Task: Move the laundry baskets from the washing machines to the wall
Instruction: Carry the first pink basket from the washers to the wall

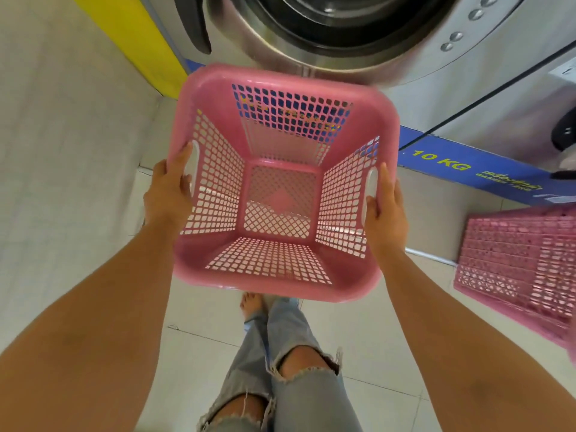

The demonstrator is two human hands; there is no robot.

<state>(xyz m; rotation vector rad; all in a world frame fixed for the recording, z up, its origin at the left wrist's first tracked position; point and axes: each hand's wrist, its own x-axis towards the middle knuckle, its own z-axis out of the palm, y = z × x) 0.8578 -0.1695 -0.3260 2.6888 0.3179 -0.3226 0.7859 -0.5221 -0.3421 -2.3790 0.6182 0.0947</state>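
Note:
An empty pink laundry basket with lattice walls is held up off the floor in front of a steel washing machine. My left hand grips its left handle slot and my right hand grips its right handle slot. A second pink basket lies on the floor at the right, below the machines, partly cut off by the frame edge.
A blue plinth marked "10 KG" runs under the washing machines. A yellow panel and a pale wall stand at the left. My legs in torn jeans are on the white tiled floor.

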